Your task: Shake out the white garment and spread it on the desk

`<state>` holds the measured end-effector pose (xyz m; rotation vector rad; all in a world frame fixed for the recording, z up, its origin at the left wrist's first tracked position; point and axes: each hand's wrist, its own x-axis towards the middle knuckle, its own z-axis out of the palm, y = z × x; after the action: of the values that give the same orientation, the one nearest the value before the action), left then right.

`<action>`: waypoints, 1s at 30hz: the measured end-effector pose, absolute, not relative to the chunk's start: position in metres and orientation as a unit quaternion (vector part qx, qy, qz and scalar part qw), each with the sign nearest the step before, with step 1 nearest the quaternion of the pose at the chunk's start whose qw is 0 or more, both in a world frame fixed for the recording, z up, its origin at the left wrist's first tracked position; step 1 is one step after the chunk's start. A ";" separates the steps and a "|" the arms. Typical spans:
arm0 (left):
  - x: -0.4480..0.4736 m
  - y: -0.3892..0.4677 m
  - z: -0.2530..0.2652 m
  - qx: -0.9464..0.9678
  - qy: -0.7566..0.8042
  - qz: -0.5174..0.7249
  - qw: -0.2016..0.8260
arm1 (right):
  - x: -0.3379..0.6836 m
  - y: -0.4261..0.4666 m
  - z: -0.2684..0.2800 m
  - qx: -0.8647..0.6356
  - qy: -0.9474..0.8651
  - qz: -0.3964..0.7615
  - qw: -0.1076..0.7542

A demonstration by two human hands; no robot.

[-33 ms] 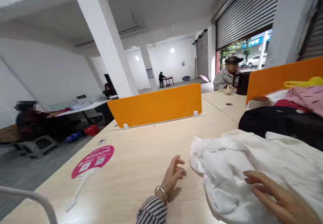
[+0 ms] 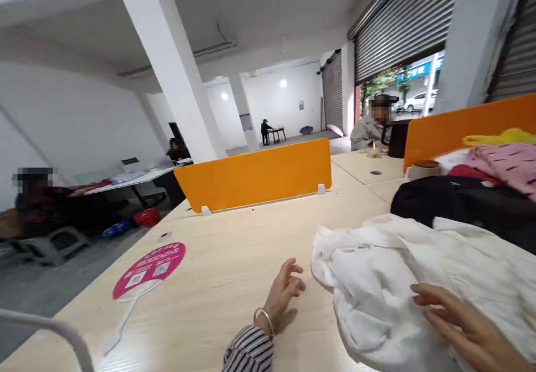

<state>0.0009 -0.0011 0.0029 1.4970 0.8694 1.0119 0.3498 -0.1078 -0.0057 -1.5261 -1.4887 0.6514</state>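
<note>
White cloth under the fingertips: the right hand [image 2: 464, 327] lies flat on the white garment [image 2: 402, 282], its fingers [image 2: 431, 294] stretched out and slightly spread, pressing on the fabric rather than pinching it. No fold is gathered in that hand. The left hand [image 2: 285, 291] rests on the bare wooden table [image 2: 218, 282], thumb side up, fingers loosely curled and holding nothing, a bangle on the wrist above a striped cuff.

Now the relation that counts: the garment's bunched near edge sits just to the right of the left fingertips, close but apart, with a strip of table between. The right hand is the nearer one, being already on the cloth. The garment lies crumpled, its long axis running from that bunched left end away to the right and slightly beyond the hands, so its rumpled end points toward the left hand.

Outward from the fingers: beyond the garment lies a black bundle [image 2: 456, 204], and past that pink patterned cloth [image 2: 502, 162]. Well to the left of the left hand lies a pink round fan [image 2: 148, 270], handle toward the table's near edge. Farther off stands an orange divider [image 2: 253, 175], with other people seated at desks beyond.
</note>
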 end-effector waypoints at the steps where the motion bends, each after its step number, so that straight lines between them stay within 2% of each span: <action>1: 0.002 -0.002 0.005 0.625 0.379 0.422 0.536 | 0.367 -0.113 -0.013 -0.622 -0.586 0.252 0.454; 4: 0.006 -0.001 0.009 0.617 0.418 0.408 0.527 | 0.400 -0.130 -0.021 -0.654 -0.538 0.206 0.490; 8: 0.013 0.006 0.008 0.619 0.454 0.382 0.515 | 0.400 -0.144 -0.002 -0.694 -0.493 0.135 0.507; 11: 0.020 0.009 0.011 0.632 0.478 0.358 0.493 | 0.388 -0.139 0.014 -0.709 -0.528 0.071 0.463; 16: 0.038 0.014 0.021 0.683 0.463 0.325 0.461 | 0.373 -0.110 0.018 -0.697 -0.605 -0.129 0.364; 25: 0.082 0.023 -0.010 0.708 0.476 0.359 0.378 | 0.367 -0.085 0.010 -0.703 -0.574 -0.072 0.414; 30: 0.091 0.014 -0.001 0.732 0.455 0.372 0.343 | 0.376 -0.095 0.014 -0.705 -0.528 -0.007 0.474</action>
<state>0.0913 0.0144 -0.0014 1.9034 1.1834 0.9679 0.3760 -0.0948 0.0139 -1.7253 -1.2906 -0.0181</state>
